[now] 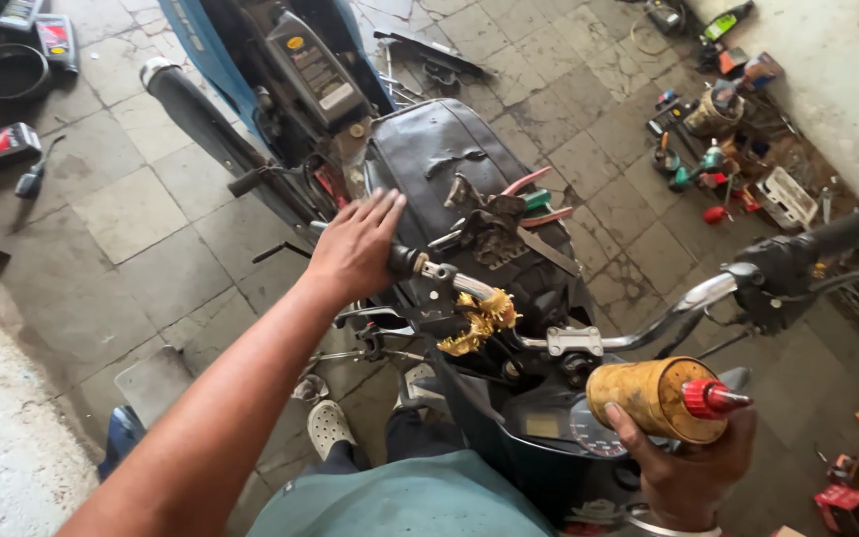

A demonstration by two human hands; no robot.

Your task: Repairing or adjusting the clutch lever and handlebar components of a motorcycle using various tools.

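Daylight is hitting grey tiled floor (131, 214); white wall (837, 89) is standing far right, loose tools (718, 159) lying along it.

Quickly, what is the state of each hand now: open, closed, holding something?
Left hand: closed over the left handlebar grip, fingers extended forward.
Right hand: closed around a yellowish can with a red nozzle.
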